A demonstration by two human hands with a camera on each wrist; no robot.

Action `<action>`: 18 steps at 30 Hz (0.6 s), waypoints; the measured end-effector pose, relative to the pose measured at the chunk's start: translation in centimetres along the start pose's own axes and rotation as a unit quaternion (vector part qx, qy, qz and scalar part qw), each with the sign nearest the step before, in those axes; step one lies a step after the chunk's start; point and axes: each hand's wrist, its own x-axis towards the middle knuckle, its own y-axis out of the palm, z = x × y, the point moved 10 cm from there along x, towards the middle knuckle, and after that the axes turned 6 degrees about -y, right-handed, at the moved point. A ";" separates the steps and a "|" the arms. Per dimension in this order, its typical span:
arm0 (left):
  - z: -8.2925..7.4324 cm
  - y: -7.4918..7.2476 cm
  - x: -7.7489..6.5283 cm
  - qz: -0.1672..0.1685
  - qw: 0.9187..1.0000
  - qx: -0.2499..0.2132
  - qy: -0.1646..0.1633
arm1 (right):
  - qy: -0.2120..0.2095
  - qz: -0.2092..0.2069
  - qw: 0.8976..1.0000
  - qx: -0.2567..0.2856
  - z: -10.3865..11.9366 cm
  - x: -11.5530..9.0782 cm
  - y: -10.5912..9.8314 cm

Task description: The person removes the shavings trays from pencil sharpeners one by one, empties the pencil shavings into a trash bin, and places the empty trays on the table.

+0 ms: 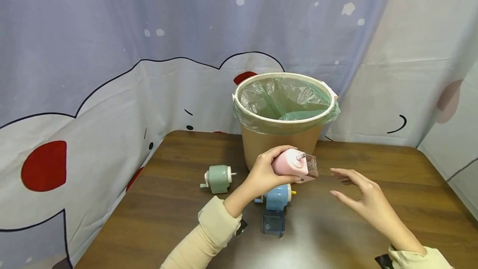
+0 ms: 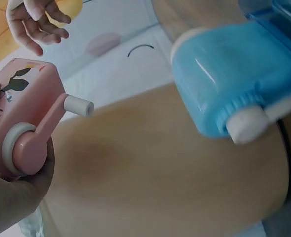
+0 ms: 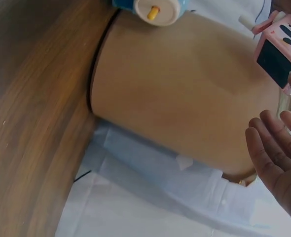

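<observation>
Above the table point(image 1: 149, 223), your left hand point(image 1: 262, 174) gripped the pink sharpener point(image 1: 289, 163), probably light, stiff, slick, best held round its body; your right hand point(image 1: 367, 196) was loosely spread.

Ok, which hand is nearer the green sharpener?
Left. In the head view, the left hand, gripping the pink sharpener, is right of the green sharpener; the empty right hand is farther right.
</observation>
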 end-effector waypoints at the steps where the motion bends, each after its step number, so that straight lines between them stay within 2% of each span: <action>1: 0.1 -0.4 -0.2 -0.003 1.000 0.003 -0.003 | -0.005 0.003 1.000 0.002 0.2 0.1 0.3; 7: 0.7 -2.2 -1.9 -0.011 1.000 0.006 -0.011 | -0.026 0.019 0.999 0.018 1.2 0.9 2.0; 12: 0.7 -3.1 -3.2 -0.030 1.000 -0.008 -0.002 | -0.033 0.021 0.998 0.050 2.5 1.7 3.3; 18: 0.9 -4.0 -4.7 -0.049 0.998 0.003 -0.025 | -0.049 -0.014 0.995 0.090 4.1 2.4 4.6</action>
